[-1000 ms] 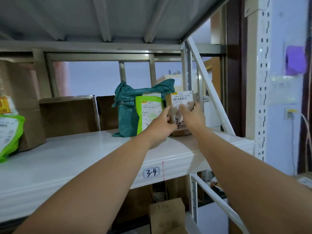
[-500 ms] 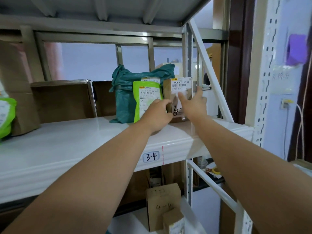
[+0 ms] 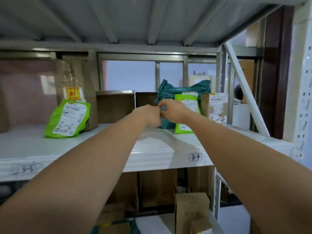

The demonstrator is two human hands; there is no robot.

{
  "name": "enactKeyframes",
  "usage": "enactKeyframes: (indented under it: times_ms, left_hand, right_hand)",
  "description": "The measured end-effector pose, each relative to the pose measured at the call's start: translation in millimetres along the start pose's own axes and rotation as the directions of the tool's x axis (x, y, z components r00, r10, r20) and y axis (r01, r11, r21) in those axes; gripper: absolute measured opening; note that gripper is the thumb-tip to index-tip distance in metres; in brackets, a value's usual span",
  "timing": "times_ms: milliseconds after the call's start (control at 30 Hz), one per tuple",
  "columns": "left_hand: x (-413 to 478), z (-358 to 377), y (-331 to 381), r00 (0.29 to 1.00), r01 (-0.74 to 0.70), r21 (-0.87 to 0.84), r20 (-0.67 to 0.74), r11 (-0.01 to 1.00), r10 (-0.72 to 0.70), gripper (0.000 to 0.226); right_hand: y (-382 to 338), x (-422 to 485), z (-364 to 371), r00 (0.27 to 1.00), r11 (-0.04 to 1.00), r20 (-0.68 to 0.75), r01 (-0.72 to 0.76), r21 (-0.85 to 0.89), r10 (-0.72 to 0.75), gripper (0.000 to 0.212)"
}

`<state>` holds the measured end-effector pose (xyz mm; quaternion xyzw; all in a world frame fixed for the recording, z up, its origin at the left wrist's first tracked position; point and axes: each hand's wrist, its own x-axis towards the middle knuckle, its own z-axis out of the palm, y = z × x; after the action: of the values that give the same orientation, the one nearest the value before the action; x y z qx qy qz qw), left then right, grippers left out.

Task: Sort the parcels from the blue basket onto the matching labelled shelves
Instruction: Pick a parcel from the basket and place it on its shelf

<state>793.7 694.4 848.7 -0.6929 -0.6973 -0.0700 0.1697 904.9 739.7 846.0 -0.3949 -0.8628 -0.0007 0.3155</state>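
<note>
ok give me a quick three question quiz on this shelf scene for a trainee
1. True or false: the left hand or the right hand grips the brown box.
2. What does the label on the front edge of the shelf read? A) 3-4 B) 2-1 C) 5-6
3. Fill in: the green pouch at the far left is marked ___ by hand.

Key: 1 false; 2 A; 3 3-3

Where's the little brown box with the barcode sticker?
The brown box stands at the right end of the white shelf in the head view, between a green mailer and the slanted brace.
</note>
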Motion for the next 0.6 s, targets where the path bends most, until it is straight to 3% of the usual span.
enactKeyframes:
  times_ms: [167,333,433,600]
  left_hand:
    - [-68,-22,-111,0.968,0.119,0.231,0.189,0.966,-0.164,0.028]
    - [-162,-29,-215,0.902,0.242,0.328,0.271,0.913,-0.336,0.032]
    - [-226,-30,-278,0.82,0.338,0.32,0.362,0.885,-0.444,0.036]
    - [-350,-27,-380,0.782,0.562,0.191,0.196,0.805,-0.592,0.032]
  right_hand:
    - [-105,19,39,0.966,0.984,0.192,0.179,-0.011,-0.173,0.025]
    - [-238,17,93,0.912,0.938,0.222,0.342,0.054,-0.345,0.025]
    - [-326,10,130,0.869,0.896,0.221,0.426,0.126,-0.443,0.025]
    - [-454,-21,196,0.773,0.798,0.231,0.521,0.301,-0.591,0.02]
